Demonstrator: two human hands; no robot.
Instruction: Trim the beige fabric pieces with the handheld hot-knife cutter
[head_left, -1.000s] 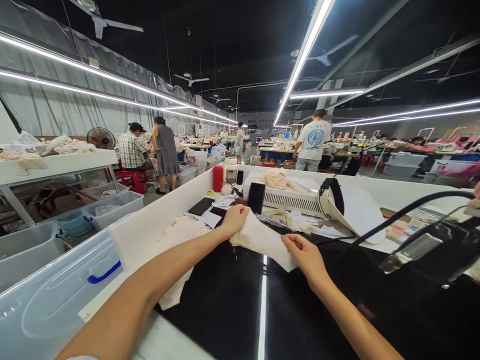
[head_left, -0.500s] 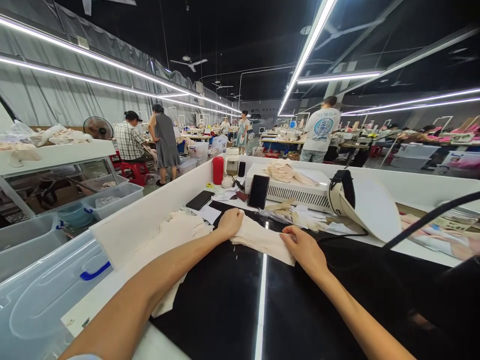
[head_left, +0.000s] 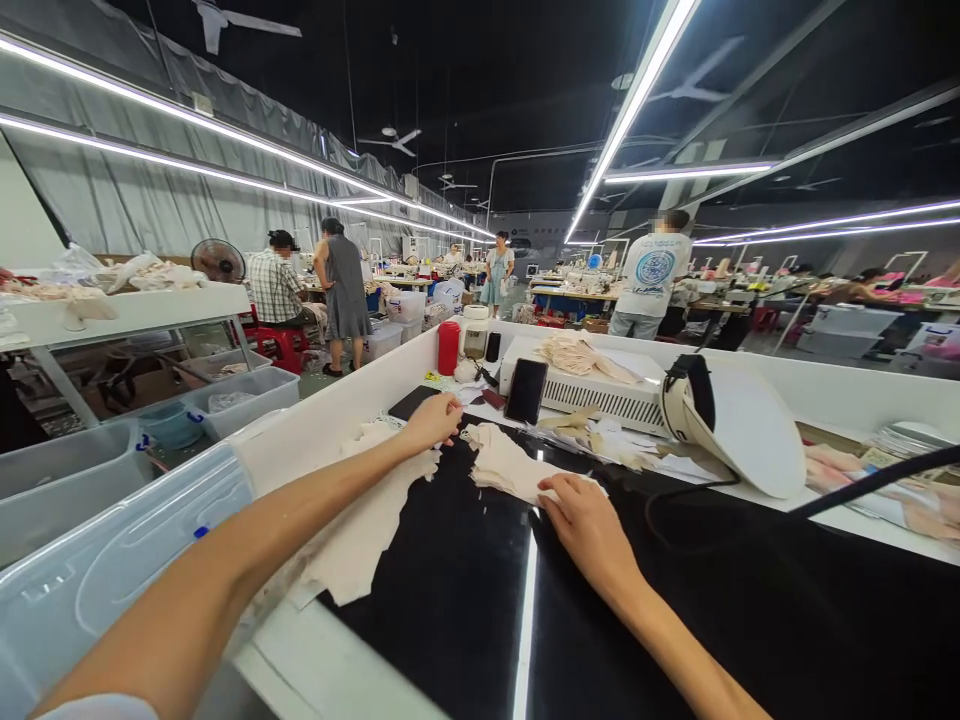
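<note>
A small stack of cream fabric pieces (head_left: pixel 510 465) lies on the black glossy tabletop (head_left: pixel 450 600). My right hand (head_left: pixel 589 520) rests at the stack's right end, fingers stretched out over its near edge. Left of the stack and apart from it is my left hand (head_left: pixel 433 422), its fingers curled together; whether anything small is between them cannot be seen. Under and beside my left forearm spreads a larger pile of cream fabric pieces (head_left: pixel 367 540), partly hidden by the arm.
A black phone (head_left: pixel 526 390) leans against a white vented box (head_left: pixel 592 395) with more fabric on top. A red container (head_left: pixel 448 348) and a jar (head_left: pixel 475 335) stand behind. A white visor (head_left: pixel 757 430) and a black cable (head_left: pixel 862 487) are at right. Co-workers are farther back.
My left hand has let go of the stack's left end and moved left, off it. My right hand has slid left and nearer along the stack, which now lies flatter. The view has shifted slightly.
</note>
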